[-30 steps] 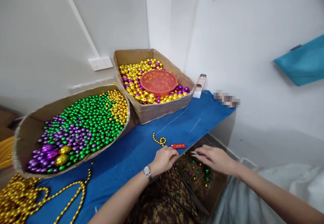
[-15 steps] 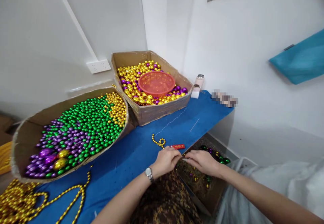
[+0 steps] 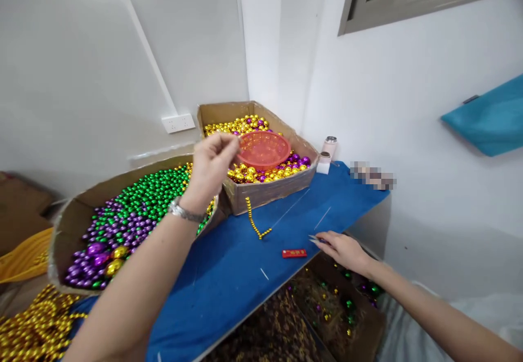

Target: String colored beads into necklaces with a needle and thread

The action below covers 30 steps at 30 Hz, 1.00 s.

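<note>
My left hand (image 3: 210, 166) is raised above the table in front of the bead boxes, with a watch on its wrist. Its thumb and fingers pinch together on a thin thread that hardly shows. Below it a short strand of gold beads (image 3: 254, 221) runs in a line down onto the blue table cover (image 3: 229, 264). My right hand (image 3: 343, 248) rests at the table's near edge and pinches a thin silvery needle (image 3: 315, 238). A small red box (image 3: 294, 253) lies just left of that hand.
A curved cardboard tray (image 3: 77, 215) of green, purple and gold beads stands at left. A cardboard box (image 3: 269, 190) of gold and purple beads holds an orange basket (image 3: 264, 148). Gold bead strands (image 3: 36, 326) are piled at bottom left. Two small jars (image 3: 327, 152) stand by the wall. A box of loose beads (image 3: 339, 302) sits below the table edge.
My left hand has risen from the table edge to in front of the boxes, and the gold strand has stretched out from a curl. My right hand stayed at the edge.
</note>
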Tool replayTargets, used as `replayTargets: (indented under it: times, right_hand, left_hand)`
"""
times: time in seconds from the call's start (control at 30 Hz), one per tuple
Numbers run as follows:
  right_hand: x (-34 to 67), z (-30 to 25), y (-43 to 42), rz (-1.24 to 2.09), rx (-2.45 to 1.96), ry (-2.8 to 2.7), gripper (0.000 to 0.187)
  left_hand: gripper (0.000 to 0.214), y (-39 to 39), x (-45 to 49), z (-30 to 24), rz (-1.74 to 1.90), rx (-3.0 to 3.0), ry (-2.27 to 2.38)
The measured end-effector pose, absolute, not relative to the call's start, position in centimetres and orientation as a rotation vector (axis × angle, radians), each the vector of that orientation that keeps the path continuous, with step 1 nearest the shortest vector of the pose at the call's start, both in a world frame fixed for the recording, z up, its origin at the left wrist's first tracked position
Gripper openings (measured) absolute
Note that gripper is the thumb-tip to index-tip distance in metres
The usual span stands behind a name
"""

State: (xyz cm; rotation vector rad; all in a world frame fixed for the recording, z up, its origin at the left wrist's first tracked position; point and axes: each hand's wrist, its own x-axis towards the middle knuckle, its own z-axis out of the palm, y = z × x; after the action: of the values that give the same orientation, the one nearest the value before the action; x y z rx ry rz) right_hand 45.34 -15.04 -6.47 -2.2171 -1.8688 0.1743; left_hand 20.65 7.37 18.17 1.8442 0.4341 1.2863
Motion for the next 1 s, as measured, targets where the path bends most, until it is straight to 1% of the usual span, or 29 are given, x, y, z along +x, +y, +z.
replayTargets:
  times: [0.1, 0.17, 0.23, 0.3, 0.37, 0.47, 0.53, 0.63, 0.73, 0.8, 0.9, 1.0]
  right_hand:
    - [45.8, -7.2, -14.3, 0.112, -2.296, -1.899, 0.033]
    - [46.0, -7.6, -13.8, 0.073, -2.339, -1.915, 0.031]
    - [46.0, -8.1, -13.3, 0.043, -2.365, -1.935, 0.028]
    - [45.7, -8.6, -12.8, 0.018, -2.378, -1.961, 0.027]
    - [45.3, -9.0, -12.2, -0.006, -2.390, -1.987, 0.027]
    - [44.6, -9.4, -11.5, -0.038, -2.418, -2.022, 0.027]
    - [44.7, -9.5, -11.2, -0.054, -2.440, -2.047, 0.028]
    - [46.1, -9.3, -11.1, -0.102, -2.516, -2.046, 0.028]
    - [48.1, -8.9, -11.2, -0.186, -2.619, -2.028, 0.026]
    - [49.0, -8.8, -11.0, -0.233, -2.633, -2.069, 0.026]
    - [49.3, -8.6, -10.5, -0.281, -2.562, -2.182, 0.023]
    - [49.3, -8.3, -9.8, -0.322, -2.450, -2.248, 0.009]
  left_hand:
    - [0.009, 7.6, 20.2, 23.2, 1.462, 1.826, 0.376]
    - [0.013, 7.5, 19.8, 25.5, 1.553, 1.846, 0.342]
    - [0.019, 7.2, 19.1, 26.6, 1.609, 1.885, 0.301]
    - [0.018, 6.7, 18.1, 26.2, 1.632, 1.901, 0.260]
    - [0.014, 6.1, 17.1, 24.2, 1.597, 1.892, 0.258]
    - [0.011, 5.2, 15.6, 19.0, 1.454, 1.901, 0.409]
    - [0.013, 4.5, 14.7, 14.6, 1.299, 1.898, 0.559]
    - [0.020, 3.4, 13.9, 8.0, 1.011, 1.739, 0.705]
    - [0.024, 1.9, 13.4, 2.9, 0.882, 1.519, 0.805]
    - [0.024, 0.7, 13.2, 0.9, 0.843, 1.382, 0.828]
    - [0.022, -0.6, 13.0, -0.4, 0.831, 1.220, 0.826]
    - [0.021, -1.3, 12.6, -0.9, 0.848, 1.114, 0.818]
